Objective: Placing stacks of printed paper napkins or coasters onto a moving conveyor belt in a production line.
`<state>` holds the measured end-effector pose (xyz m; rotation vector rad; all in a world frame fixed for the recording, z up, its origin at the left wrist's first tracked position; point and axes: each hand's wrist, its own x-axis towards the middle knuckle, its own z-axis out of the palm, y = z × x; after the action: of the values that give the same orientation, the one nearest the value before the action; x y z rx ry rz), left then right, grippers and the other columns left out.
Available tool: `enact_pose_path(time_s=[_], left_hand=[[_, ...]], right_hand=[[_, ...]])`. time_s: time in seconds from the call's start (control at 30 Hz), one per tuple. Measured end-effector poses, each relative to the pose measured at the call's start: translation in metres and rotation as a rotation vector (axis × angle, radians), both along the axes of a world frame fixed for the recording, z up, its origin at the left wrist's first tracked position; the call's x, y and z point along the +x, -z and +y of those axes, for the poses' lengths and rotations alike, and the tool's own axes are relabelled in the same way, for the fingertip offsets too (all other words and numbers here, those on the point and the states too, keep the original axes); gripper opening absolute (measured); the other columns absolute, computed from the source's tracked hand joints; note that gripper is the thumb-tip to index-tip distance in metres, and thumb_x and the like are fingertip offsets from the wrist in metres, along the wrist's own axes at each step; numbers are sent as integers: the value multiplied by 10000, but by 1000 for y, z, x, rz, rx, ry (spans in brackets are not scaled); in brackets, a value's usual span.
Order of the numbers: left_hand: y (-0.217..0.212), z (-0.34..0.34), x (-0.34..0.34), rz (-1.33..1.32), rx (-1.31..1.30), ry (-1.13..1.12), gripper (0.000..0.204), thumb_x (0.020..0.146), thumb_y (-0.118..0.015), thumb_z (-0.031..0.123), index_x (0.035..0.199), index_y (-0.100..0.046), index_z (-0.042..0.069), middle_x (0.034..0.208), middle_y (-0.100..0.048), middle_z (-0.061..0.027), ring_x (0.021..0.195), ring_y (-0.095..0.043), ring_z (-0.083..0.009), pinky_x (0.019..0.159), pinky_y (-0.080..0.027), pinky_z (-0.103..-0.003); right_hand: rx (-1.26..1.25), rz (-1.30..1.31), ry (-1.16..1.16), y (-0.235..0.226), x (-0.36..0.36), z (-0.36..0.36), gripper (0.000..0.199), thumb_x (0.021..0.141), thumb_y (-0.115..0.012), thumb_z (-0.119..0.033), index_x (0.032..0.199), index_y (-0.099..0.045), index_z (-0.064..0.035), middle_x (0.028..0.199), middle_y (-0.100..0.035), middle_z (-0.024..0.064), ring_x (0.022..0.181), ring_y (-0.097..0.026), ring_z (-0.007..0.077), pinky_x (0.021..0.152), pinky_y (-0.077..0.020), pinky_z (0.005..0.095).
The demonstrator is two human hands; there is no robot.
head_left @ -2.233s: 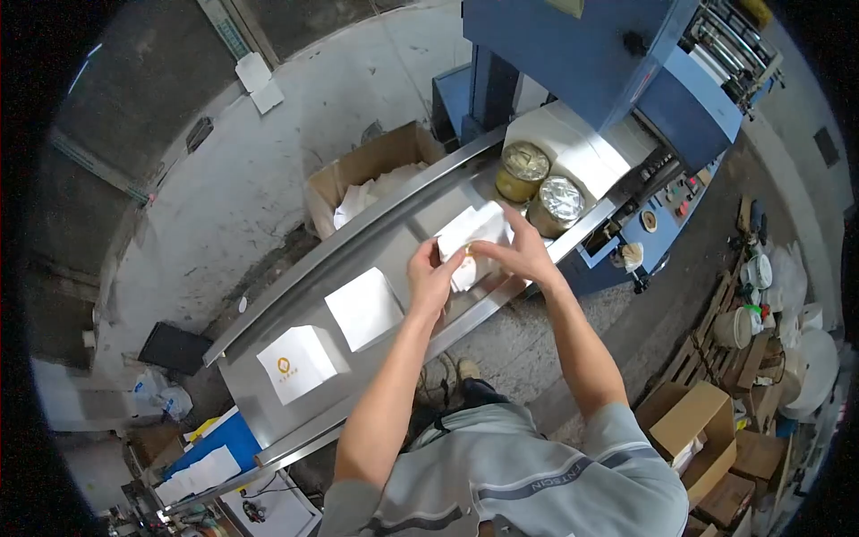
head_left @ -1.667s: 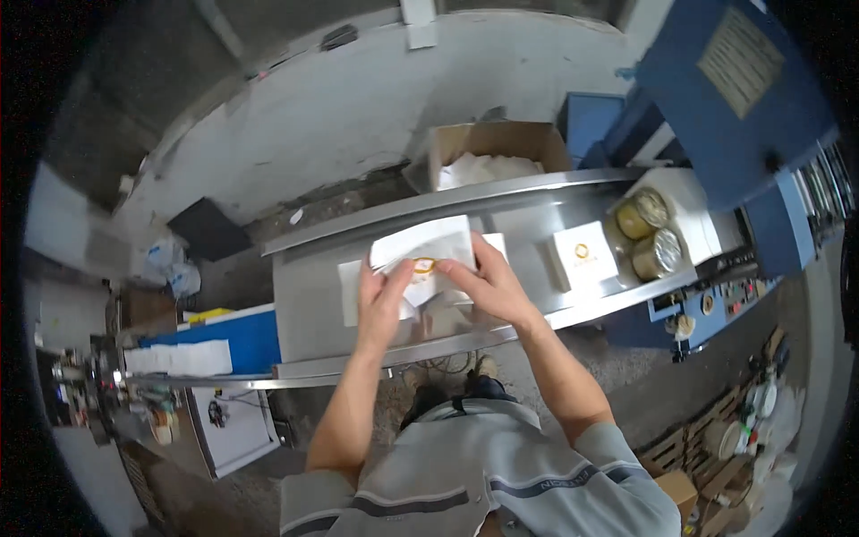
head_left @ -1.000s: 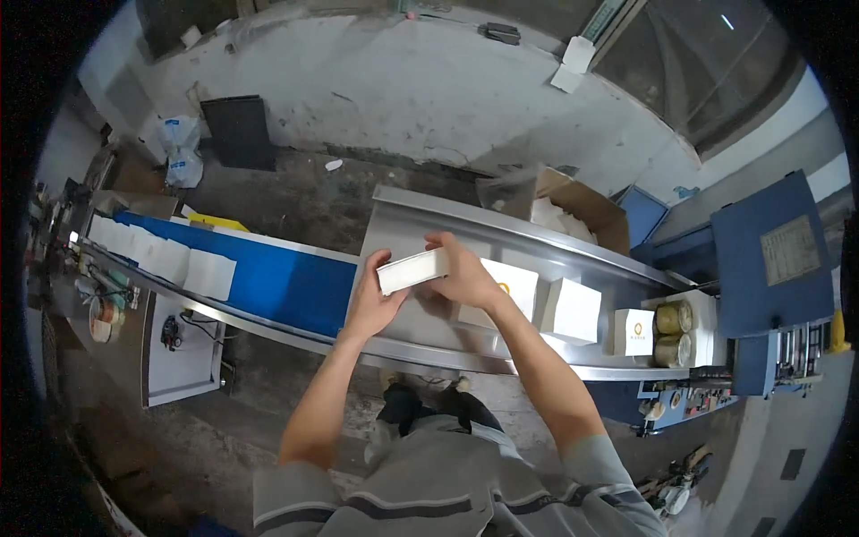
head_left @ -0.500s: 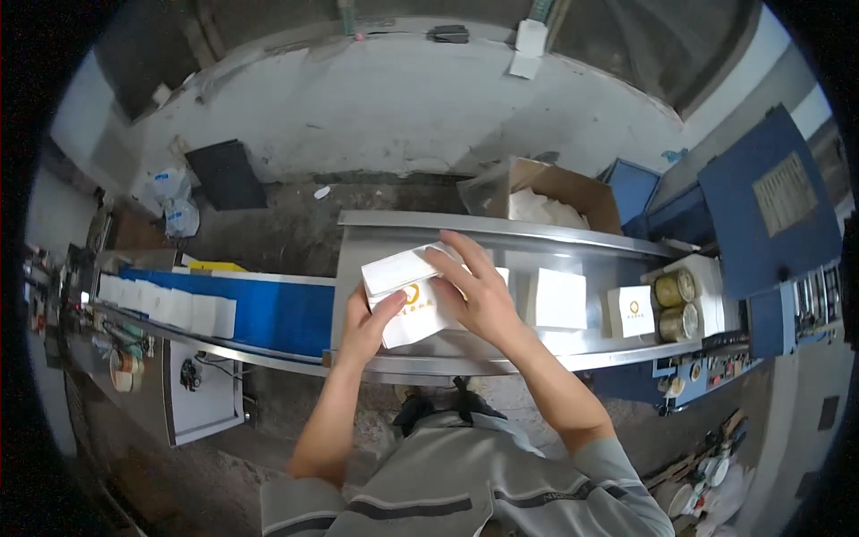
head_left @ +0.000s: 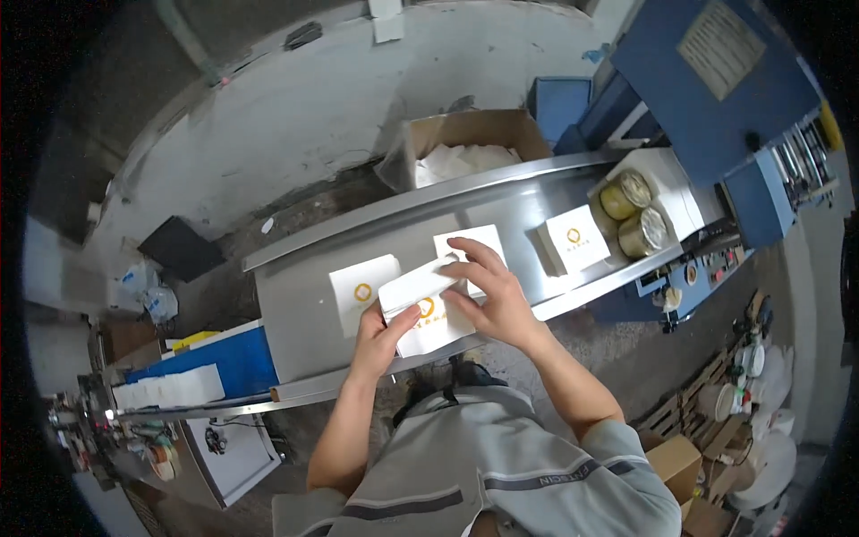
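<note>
A stack of white paper napkins (head_left: 437, 333) with an orange emblem is held up over the metal table in both hands. My left hand (head_left: 374, 340) is closed round its left side, thumb across the printed face. My right hand (head_left: 494, 300) grips the upper right, its fingers bent at the top edge and thumb near the print. Just behind my left hand, a printed white napkin pile (head_left: 361, 285) lies on the metal. Another white pile (head_left: 472, 240) lies behind my right hand and is partly covered by it. Farther right sits a thick printed stack (head_left: 574, 240).
Two gold-green cylinders (head_left: 625, 195) stand at the metal table's (head_left: 295, 291) right end. Behind its raised rim is a cardboard box (head_left: 528, 134) of white paper. A blue belt (head_left: 246, 358) carries white stacks (head_left: 174, 387) on the left. Blue machinery (head_left: 707, 98) rises at the right.
The view has swung to the right and tilted. Both hands still hold the napkin stack. A printed pile behind my left hand now shows.
</note>
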<state>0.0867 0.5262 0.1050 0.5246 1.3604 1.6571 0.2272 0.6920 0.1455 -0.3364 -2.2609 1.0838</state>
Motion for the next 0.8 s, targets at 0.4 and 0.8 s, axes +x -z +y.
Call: enact_pose_path(time_s=[0.4, 0.8], left_hand=[[6, 72, 48, -91, -42, 209, 332, 905, -645, 71, 1214, -603, -44, 1124, -677, -101, 994, -644, -153, 863, -516, -295], [39, 215, 130, -717, 27, 249, 392, 1016, -487, 246, 1331, -499, 14, 1278, -595, -114, 1188, -576, -233, 1011, -464, -393]], right_hand=[[-610, -37, -27, 23, 86, 55, 374, 810, -783, -100, 1133, -630, 11, 1442, -446, 152, 1254, -505, 208, 1036, -422, 351], [-1035, 431, 590, 16, 172, 134, 398, 889, -698, -232, 1206, -578, -24, 1027, -681, 100, 886, -667, 164, 768, -555, 302]])
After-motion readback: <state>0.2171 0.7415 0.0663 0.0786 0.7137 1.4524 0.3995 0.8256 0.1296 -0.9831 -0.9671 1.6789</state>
